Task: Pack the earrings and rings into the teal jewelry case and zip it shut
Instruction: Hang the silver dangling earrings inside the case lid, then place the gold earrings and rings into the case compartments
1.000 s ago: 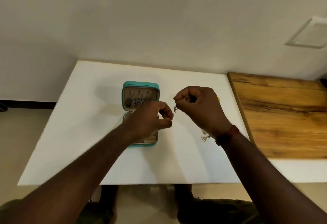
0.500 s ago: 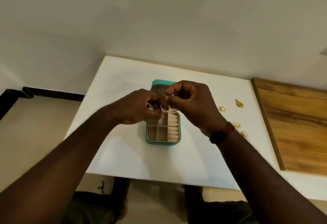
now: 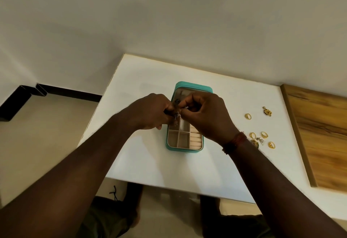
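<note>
Head view
Teal jewelry case (image 3: pixel 185 144): lay open near the middle of the white table (image 3: pixel 142 155), lid tipped back on the far side, base nearer the person; beige interior with small square compartments on the left and padded ring rolls on the right.
Lid interior (image 3: pixel 185 95): held at least one small dark piece; rest hidden behind the hands.
Left hand (image 3: pixel 150 112): curled over the case's left edge, fingertips pinched on a small silvery earring (image 3: pixel 176 114).
Right hand (image 3: pixel 206 114): curled over the hinge area, thumb and forefinger closed on the same small earring, meeting the left hand's fingertips; red thread band (image 3: pixel 234 142) on the wrist.
Earring position: above the upper compartments of the base, not resting in any; too small and blurred for detail.
Loose gold rings (image 3: pixel 263 135): clustered on the table to the right of the case, beside the right wrist; one more ring (image 3: pixel 248 116) farther back.
Gold ornate earring (image 3: pixel 267 111): lay alone, near the wooden panel (image 3: pixel 319 134) at the table's right end.
Zip: undone, case wide open.
</note>
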